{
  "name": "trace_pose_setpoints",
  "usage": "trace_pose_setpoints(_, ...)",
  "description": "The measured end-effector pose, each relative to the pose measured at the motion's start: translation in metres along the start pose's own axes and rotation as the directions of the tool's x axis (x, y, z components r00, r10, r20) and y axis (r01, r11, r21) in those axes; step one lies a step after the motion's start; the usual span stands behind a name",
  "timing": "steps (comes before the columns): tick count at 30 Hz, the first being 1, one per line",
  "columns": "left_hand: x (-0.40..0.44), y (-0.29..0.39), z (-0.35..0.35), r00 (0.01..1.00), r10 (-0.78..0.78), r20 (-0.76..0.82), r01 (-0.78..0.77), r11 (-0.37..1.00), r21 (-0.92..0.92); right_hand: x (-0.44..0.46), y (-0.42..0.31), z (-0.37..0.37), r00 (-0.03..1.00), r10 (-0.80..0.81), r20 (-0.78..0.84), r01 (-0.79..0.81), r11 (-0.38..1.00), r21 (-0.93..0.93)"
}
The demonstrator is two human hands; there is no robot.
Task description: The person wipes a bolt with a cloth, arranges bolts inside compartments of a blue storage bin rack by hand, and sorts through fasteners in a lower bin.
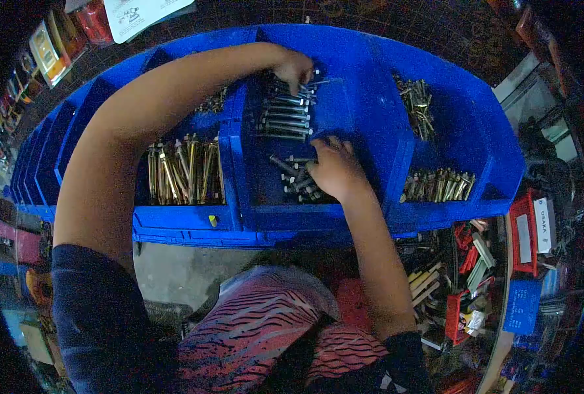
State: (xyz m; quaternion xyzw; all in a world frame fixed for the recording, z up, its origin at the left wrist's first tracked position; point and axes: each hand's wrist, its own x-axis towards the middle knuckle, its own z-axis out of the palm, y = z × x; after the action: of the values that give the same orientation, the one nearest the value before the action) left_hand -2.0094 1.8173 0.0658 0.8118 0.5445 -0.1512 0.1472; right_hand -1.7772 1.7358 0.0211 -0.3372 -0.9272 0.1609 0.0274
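My left hand (pixel 295 69) is at the back of the middle blue compartment, fingers bent down and closed around a bolt (pixel 315 83) at the far end of a row. Several hex-head bolts (pixel 287 117) lie there side by side, heads to the right. Nearer the front, a loose heap of bolts (pixel 297 180) lies in the same compartment. Over the right edge of that heap is my right hand (pixel 336 172), its fingers apart and slightly blurred. One fingertip reaches close to the nearest bolt of the row; contact cannot be made out.
The blue bin (pixel 364 210) has dividers on both sides. Brass-coloured anchor bolts (pixel 185 171) fill the left front compartment; shorter ones (pixel 440 185) and a pile of fasteners (pixel 415 108) lie right. Red baskets (pixel 523 233) stand lower right. Packaged goods (pixel 52 52) hang upper left.
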Motion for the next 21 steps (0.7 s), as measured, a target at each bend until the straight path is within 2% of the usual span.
trace_pose_setpoints(1,-0.001,0.004,-0.005,1.000,0.001,0.001,-0.001,1.000,0.002,0.002,0.003,0.005,0.999,-0.029,-0.031,0.028,0.999,-0.029)
trace_pose_setpoints(3,-0.010,0.027,-0.021,0.971,-0.206,0.117,0.228,0.948,-0.223,0.003,0.005,0.007,0.997,-0.058,-0.058,0.055,0.997,-0.057)
trace_pose_setpoints(4,-0.018,0.040,-0.023,0.971,-0.208,0.120,0.230,0.947,-0.223,0.002,0.004,0.006,0.996,-0.058,-0.063,0.057,0.998,-0.032)
trace_pose_setpoints(6,-0.033,0.063,-0.024,0.989,-0.134,0.065,0.149,0.897,-0.415,0.001,0.001,0.003,0.996,-0.063,-0.066,0.062,0.998,-0.005)
trace_pose_setpoints(7,-0.030,0.059,-0.018,0.988,-0.136,0.066,0.151,0.897,-0.415,0.000,0.000,0.000,0.996,-0.067,-0.052,0.067,0.998,-0.013)
trace_pose_setpoints(9,-0.011,0.040,0.009,0.993,0.100,-0.057,-0.111,0.965,-0.239,0.001,0.002,0.002,0.997,-0.071,-0.038,0.070,0.997,-0.023)
trace_pose_setpoints(10,-0.004,0.039,0.013,0.986,0.162,0.024,-0.157,0.978,-0.138,0.002,0.004,0.006,0.997,-0.063,-0.053,0.062,0.998,-0.024)
trace_pose_setpoints(11,-0.001,0.036,0.017,0.986,0.163,0.024,-0.158,0.978,-0.137,0.003,0.006,0.009,0.996,-0.054,-0.068,0.052,0.998,-0.026)
trace_pose_setpoints(13,-0.001,0.035,0.022,0.954,0.295,-0.058,-0.295,0.955,0.018,0.006,0.008,0.010,0.997,-0.055,-0.056,0.054,0.998,-0.028)
trace_pose_setpoints(14,-0.003,0.037,0.023,0.903,0.380,-0.199,-0.386,0.922,0.007,0.006,0.007,0.009,0.997,-0.059,-0.043,0.057,0.998,-0.031)
trace_pose_setpoints(15,-0.002,0.039,0.021,0.903,0.382,-0.196,-0.388,0.922,0.006,0.005,0.007,0.009,0.998,-0.057,-0.042,0.055,0.998,-0.029)
trace_pose_setpoints(17,-0.004,0.047,0.010,0.983,0.182,0.012,-0.179,0.948,0.262,0.000,0.001,0.002,0.999,-0.012,-0.037,0.012,1.000,-0.006)
trace_pose_setpoints(18,-0.007,0.052,0.008,0.983,0.182,0.010,-0.178,0.949,0.261,0.000,0.001,0.002,0.999,-0.013,-0.036,0.013,1.000,-0.007)
trace_pose_setpoints(20,-0.009,0.054,0.010,1.000,0.027,0.007,-0.028,0.956,0.292,0.000,0.001,0.001,1.000,-0.010,-0.013,0.010,1.000,-0.014)
trace_pose_setpoints(21,-0.010,0.055,0.009,1.000,0.028,0.006,-0.028,0.956,0.292,0.000,0.001,0.001,1.000,-0.010,-0.013,0.009,1.000,-0.014)
